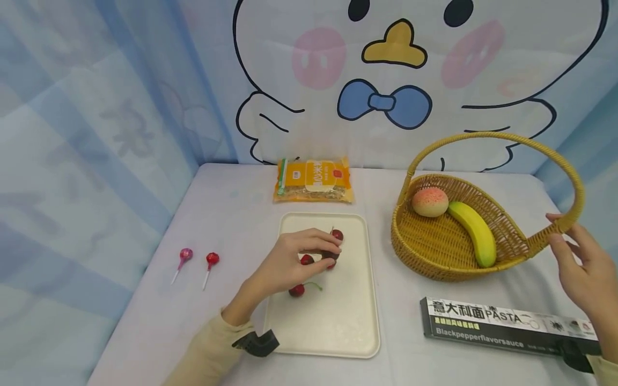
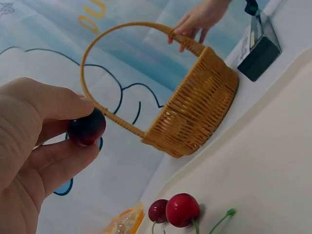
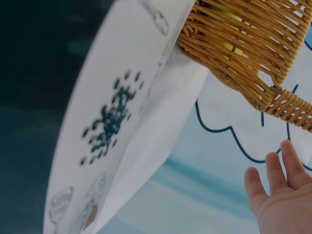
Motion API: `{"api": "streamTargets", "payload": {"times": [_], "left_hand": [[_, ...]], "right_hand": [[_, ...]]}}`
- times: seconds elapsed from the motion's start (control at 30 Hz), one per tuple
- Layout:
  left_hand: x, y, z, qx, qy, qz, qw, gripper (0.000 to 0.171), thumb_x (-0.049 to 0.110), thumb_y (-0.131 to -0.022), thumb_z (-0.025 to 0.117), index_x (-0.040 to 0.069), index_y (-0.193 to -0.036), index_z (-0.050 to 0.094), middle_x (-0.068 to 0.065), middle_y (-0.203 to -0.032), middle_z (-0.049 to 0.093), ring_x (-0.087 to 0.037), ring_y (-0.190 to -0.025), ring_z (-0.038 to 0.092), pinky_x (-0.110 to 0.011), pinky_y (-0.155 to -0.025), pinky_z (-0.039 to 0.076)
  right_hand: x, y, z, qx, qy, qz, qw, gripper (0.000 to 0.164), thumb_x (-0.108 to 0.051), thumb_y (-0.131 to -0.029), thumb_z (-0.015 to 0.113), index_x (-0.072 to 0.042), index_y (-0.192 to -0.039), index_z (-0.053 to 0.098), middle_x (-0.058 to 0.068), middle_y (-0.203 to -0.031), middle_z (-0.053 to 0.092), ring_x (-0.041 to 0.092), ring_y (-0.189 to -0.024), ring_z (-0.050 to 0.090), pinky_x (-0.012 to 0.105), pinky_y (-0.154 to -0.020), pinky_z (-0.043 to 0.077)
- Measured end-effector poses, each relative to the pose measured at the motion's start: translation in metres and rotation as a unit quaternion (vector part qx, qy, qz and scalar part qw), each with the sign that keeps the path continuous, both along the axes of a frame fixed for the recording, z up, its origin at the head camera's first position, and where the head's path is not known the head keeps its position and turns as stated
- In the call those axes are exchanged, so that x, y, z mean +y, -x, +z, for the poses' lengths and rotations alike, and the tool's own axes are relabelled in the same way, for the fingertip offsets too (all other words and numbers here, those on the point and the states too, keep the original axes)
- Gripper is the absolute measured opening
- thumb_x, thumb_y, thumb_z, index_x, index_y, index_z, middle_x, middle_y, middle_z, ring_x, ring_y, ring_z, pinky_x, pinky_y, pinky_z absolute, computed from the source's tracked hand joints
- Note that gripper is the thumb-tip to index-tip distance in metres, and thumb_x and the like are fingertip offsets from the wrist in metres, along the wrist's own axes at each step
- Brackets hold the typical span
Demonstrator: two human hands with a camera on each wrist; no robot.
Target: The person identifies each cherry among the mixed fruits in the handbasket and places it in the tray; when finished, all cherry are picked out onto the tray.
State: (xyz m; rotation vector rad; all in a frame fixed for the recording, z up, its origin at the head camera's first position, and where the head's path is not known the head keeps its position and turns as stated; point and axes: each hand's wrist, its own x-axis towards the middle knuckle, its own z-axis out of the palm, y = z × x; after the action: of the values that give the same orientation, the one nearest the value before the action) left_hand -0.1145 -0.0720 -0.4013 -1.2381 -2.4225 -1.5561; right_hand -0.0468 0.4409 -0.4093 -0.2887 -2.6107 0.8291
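My left hand [image 1: 289, 260] is over the cream tray [image 1: 333, 327], pinching a dark red-black cherry [image 2: 87, 127] between thumb and fingertips. Under and around that hand several red cherries [image 1: 296, 290] lie on the tray, some partly hidden by the fingers. At the right, my right hand [image 1: 586, 273] holds the lower end of the handle of a wicker basket [image 1: 417, 262], thumb in front and a finger behind. The right wrist view shows its other fingers [image 3: 278, 170] stretched out below the handle. Inside the basket lie a peach [image 1: 429, 202] and a banana [image 1: 475, 233].
A black-and-white pasta box [image 1: 502, 327] lies in front of the basket, close to the right forearm. Behind the tray is a yellow grain packet [image 1: 314, 181]. Two lollipops [image 1: 212, 259] lie to the left. A printed curtain [image 1: 193, 80] hangs along the table's back.
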Motion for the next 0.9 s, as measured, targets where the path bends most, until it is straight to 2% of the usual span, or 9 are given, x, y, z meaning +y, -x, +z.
{"api": "streamTargets", "payload": {"times": [0.07,0.1,0.27,0.43,0.53,0.63,0.7,0.83,0.9], "left_hand": [[0.0,-0.002,-0.002,-0.001,0.013,0.001,0.9999,0.023,0.007,-0.093,0.082,0.009,-0.115,0.081,-0.004,-0.124,0.078,-0.016,-0.113,0.074,-0.029,-0.101,0.061],[0.0,-0.002,-0.003,-0.003,0.018,0.0,0.9998,0.022,0.008,-0.093,0.082,0.009,-0.115,0.081,-0.005,-0.124,0.078,-0.016,-0.112,0.074,-0.03,-0.097,0.062],[0.0,-0.006,-0.01,-0.016,0.05,-0.005,0.9986,0.02,0.009,-0.092,0.083,0.009,-0.113,0.082,-0.005,-0.12,0.079,-0.016,-0.105,0.074,-0.034,-0.083,0.066],[0.002,-0.012,-0.021,0.03,0.108,-0.029,0.9933,0.018,0.009,-0.09,0.085,0.008,-0.108,0.083,-0.004,-0.116,0.08,-0.016,-0.105,0.076,-0.02,-0.087,0.063],[0.003,-0.015,-0.028,0.052,0.151,-0.044,0.9862,0.016,0.009,-0.09,0.085,0.009,-0.106,0.083,-0.003,-0.115,0.08,-0.015,-0.104,0.076,-0.016,-0.09,0.06],[0.006,-0.018,-0.033,0.061,0.194,-0.052,0.9777,0.015,0.01,-0.091,0.084,0.01,-0.106,0.084,-0.002,-0.114,0.08,-0.013,-0.104,0.076,-0.018,-0.092,0.06],[0.008,-0.019,-0.036,0.056,0.219,-0.055,0.9726,0.015,0.011,-0.092,0.083,0.012,-0.108,0.084,0.0,-0.113,0.08,-0.012,-0.105,0.075,-0.019,-0.094,0.059],[0.012,-0.02,-0.04,0.047,0.237,-0.064,0.9682,0.015,0.009,-0.093,0.082,0.012,-0.107,0.083,0.001,-0.11,0.08,-0.011,-0.105,0.073,-0.02,-0.096,0.058],[0.014,-0.02,-0.041,0.042,0.245,-0.064,0.9665,0.014,0.009,-0.093,0.082,0.013,-0.106,0.083,0.002,-0.108,0.08,-0.01,-0.104,0.073,-0.019,-0.096,0.058]], "right_hand": [[0.002,0.0,-0.001,0.001,0.002,0.001,1.0,0.049,-0.025,-0.117,0.037,-0.019,-0.166,0.037,0.011,-0.177,0.027,0.053,-0.159,0.027,0.082,-0.118,0.023],[0.003,0.0,-0.002,0.006,0.002,0.003,1.0,0.049,-0.025,-0.117,0.038,-0.02,-0.166,0.037,0.006,-0.178,0.027,0.05,-0.16,0.027,0.074,-0.125,0.025],[0.003,0.001,-0.003,0.014,0.003,0.006,1.0,0.049,-0.025,-0.117,0.038,-0.022,-0.166,0.038,0.001,-0.178,0.028,0.04,-0.164,0.024,0.064,-0.132,0.021],[0.002,-0.001,-0.004,0.012,0.009,0.002,1.0,0.049,-0.026,-0.117,0.038,-0.025,-0.166,0.038,-0.004,-0.178,0.027,0.043,-0.163,0.025,0.068,-0.131,0.018],[0.003,-0.001,-0.004,0.022,0.009,0.008,1.0,0.049,-0.025,-0.117,0.039,-0.024,-0.166,0.039,-0.011,-0.176,0.028,0.038,-0.164,0.025,0.054,-0.136,0.017],[0.004,0.0,-0.005,0.035,0.004,0.012,0.999,0.048,-0.024,-0.117,0.04,-0.023,-0.165,0.041,-0.02,-0.172,0.03,0.027,-0.166,0.025,0.024,-0.133,0.014],[0.004,0.0,-0.005,0.042,0.0,0.011,0.999,0.047,-0.024,-0.117,0.04,-0.023,-0.164,0.043,-0.026,-0.169,0.032,0.009,-0.165,0.024,0.01,-0.125,0.011],[0.004,0.0,-0.005,0.055,-0.001,0.012,0.998,0.047,-0.023,-0.116,0.041,-0.022,-0.163,0.045,-0.033,-0.164,0.034,-0.019,-0.152,0.022,0.008,-0.123,0.013],[0.004,0.0,-0.006,0.06,0.0,0.014,0.998,0.046,-0.023,-0.116,0.041,-0.021,-0.163,0.045,-0.035,-0.162,0.034,-0.025,-0.147,0.022,0.007,-0.123,0.013]]}}
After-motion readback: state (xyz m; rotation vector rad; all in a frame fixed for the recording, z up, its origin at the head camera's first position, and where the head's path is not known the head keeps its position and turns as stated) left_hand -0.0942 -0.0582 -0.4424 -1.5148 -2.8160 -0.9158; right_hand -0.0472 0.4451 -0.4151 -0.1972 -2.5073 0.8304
